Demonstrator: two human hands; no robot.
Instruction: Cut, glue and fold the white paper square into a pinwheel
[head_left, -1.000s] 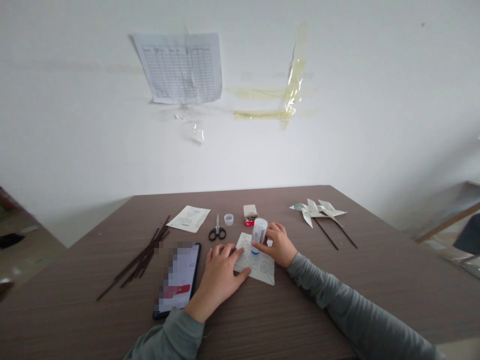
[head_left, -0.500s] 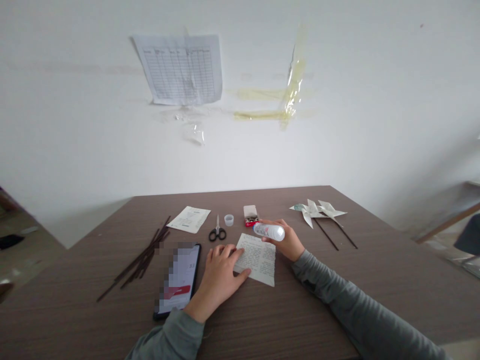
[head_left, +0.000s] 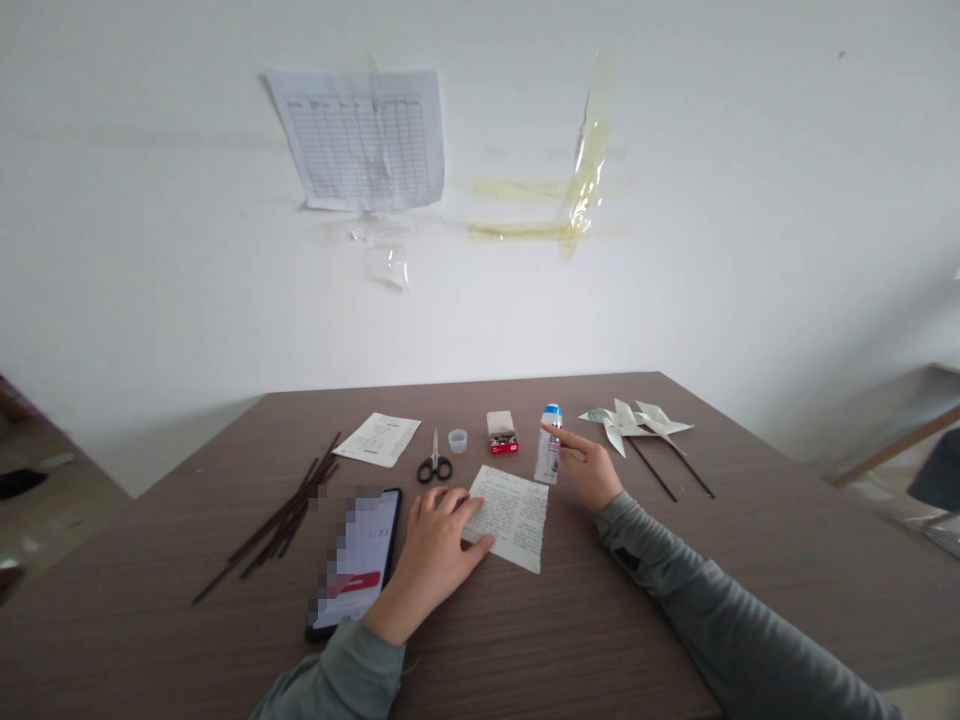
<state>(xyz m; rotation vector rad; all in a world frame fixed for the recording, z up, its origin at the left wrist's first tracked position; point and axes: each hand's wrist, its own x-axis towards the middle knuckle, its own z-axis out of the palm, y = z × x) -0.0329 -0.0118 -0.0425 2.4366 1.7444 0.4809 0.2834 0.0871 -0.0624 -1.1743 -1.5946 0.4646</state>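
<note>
Here, our left hand [head_left: 435, 540], fingers apart, likely steadies the paper [head_left: 514, 518]; by its far-right corner, our right hand [head_left: 594, 476] touches the bottle [head_left: 547, 460], grip unclear.

Looks like a craft workspace: scissors [head_left: 434, 466], paper pinwheels [head_left: 637, 422] and a glue bottle [head_left: 549, 446] on a wood-grain table [head_left: 570, 620].

The bench [head_left: 480, 640] has a matt brown wood-grain surface. Near its far edge, the cup [head_left: 457, 440] looks translucent plastic; the scissors [head_left: 435, 462] pair shiny metal blades with black handles.
</note>
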